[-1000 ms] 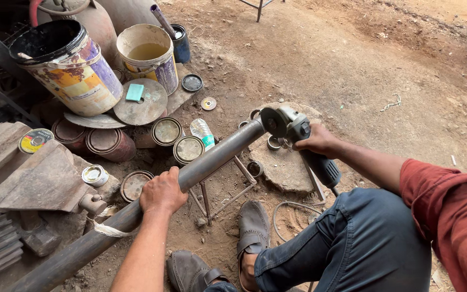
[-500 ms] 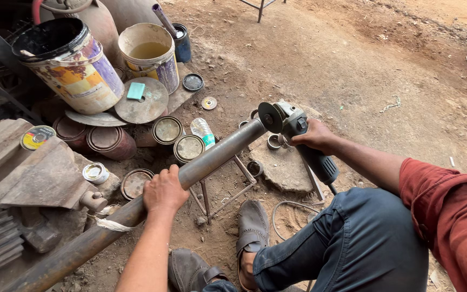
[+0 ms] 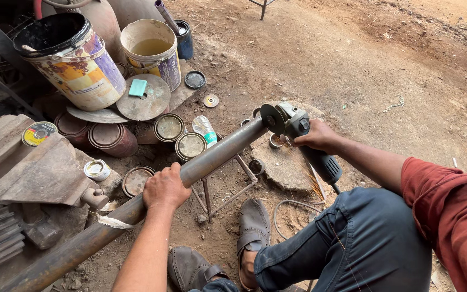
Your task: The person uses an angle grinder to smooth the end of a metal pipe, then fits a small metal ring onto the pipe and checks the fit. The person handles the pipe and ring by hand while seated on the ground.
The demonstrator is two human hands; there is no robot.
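Head view: left hand (image 3: pixel 164 187) clenched around pipe (image 3: pixel 212 157); right hand (image 3: pixel 315 136) grasping grinder (image 3: pixel 304 135), disc apparently touching pipe end. Multicoloured-label bucket (image 3: pixel 74 62) far left.

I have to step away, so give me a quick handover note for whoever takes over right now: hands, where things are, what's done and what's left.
Left hand: gripping the long steel pipe, which rests on a small metal stand.
Right hand: holding the angle grinder, its disc against the pipe's end.
Done: cannot tell how far the pipe end has been worked; no sparks show.
Left: judging from this, probably finishing the pipe end, then setting the grinder down.
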